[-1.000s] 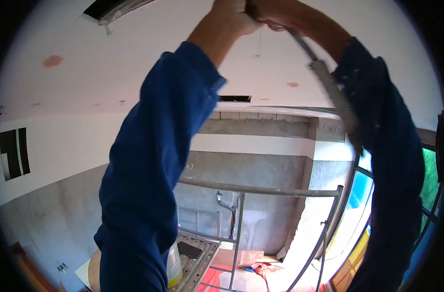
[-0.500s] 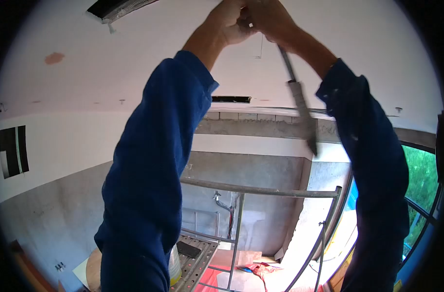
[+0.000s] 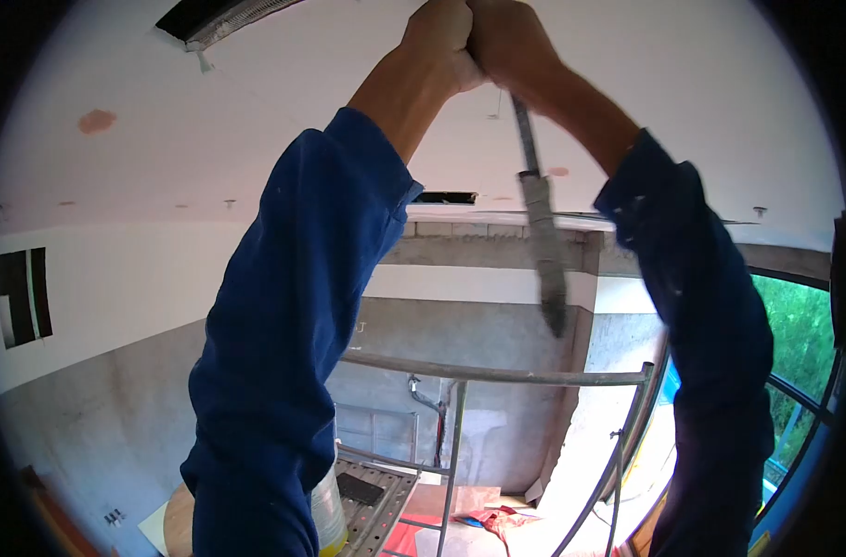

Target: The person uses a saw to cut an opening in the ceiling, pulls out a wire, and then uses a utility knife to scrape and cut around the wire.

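Head view, long grey plaster-crusted metal tool (image 3: 542,237) hanging below raised hands, left hand (image 3: 439,37) and right hand (image 3: 504,42) pressed together, both clenched on its top end by the white ceiling (image 3: 256,102).

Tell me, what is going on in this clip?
A person in blue sleeves reaches overhead with both hands pressed together at the white ceiling. The right hand grips a long, plaster-crusted metal tool whose free end hangs down between the arms; the left hand is closed beside it. Below, a scaffold rail and platform show against a bare concrete wall.
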Demonstrator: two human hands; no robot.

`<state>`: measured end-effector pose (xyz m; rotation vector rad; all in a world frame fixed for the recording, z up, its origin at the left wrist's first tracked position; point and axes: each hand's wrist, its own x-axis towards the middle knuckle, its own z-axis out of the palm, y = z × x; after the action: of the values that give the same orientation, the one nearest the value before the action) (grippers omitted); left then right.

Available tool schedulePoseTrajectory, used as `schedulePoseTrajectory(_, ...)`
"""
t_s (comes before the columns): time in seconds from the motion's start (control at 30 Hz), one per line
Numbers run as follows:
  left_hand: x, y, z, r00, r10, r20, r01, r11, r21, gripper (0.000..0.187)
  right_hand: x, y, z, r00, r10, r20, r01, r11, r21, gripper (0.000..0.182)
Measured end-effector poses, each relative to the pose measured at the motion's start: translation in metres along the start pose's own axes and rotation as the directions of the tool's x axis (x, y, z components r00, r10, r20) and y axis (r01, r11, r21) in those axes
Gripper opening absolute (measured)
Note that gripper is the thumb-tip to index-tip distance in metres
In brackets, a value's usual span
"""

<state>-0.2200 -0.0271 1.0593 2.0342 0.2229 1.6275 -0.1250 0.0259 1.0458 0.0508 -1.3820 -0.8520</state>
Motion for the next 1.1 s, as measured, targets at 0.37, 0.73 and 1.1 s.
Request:
schedulePoseTrajectory(0.37, 0.002, 0.008, 0.029, 0.994, 0.074, -0.08, -0.072, 0.997, 0.021, 0.025, 0.012, 0.003, -0.057, 0.864, 0.11, 0.492, -0.36, 0.818, 0.449, 0.012)
schedulePoseTrajectory(0.73, -0.014, 0.02, 0.002, 0.999, -0.012, -0.047, 0.02, 0.981, 0.192, 0.026, -0.006, -0.02, -0.012, 0.986, 0.167, -0.008, -0.167, 0.986, 0.02, 0.015)
schedulePoseTrajectory(1.1, -0.076, 0.012, 0.061, 0.902, 0.072, -0.426, 0.181, 0.832, 0.524, 0.023, -0.03, -0.025, -0.038, 0.906, 0.306, 0.294, -0.423, 0.603, 0.676, 0.032)
